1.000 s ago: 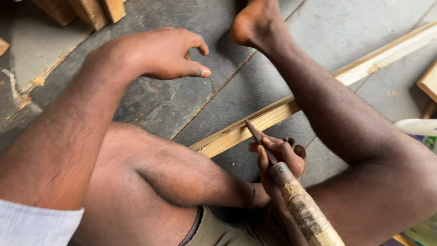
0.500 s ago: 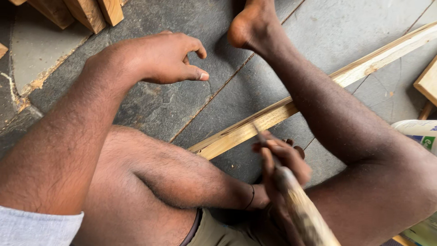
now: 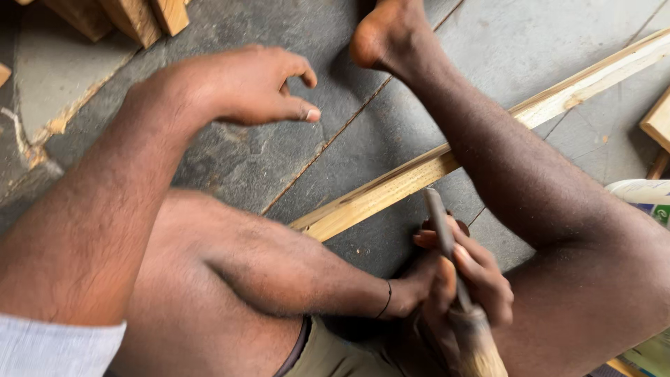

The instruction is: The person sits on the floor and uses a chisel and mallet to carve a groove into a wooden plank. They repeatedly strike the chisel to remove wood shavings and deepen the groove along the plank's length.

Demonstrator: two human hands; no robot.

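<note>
My left hand [image 3: 244, 87] hovers over the grey stone floor [image 3: 230, 160] with its fingers loosely curled and nothing in it. Low between my legs, my right hand [image 3: 478, 279] grips a chisel [image 3: 441, 227] with a dark metal blade and a pale wooden handle. The blade tip points up at a long pale wooden strip [image 3: 377, 199]. That strip lies diagonally on the floor and passes under my bare right leg [image 3: 502, 160]. The foot of this leg rests near the top of the view.
Several wooden blocks [image 3: 139, 17] lie at the top left. Another wooden piece [image 3: 659, 119] shows at the right edge, with a white plastic object [image 3: 642, 192] below it. My left thigh [image 3: 209, 300] fills the lower left.
My right hand has shifted the chisel so that its tip sits a little further right by the strip and the tool stands steeper. My left hand has hardly moved.
</note>
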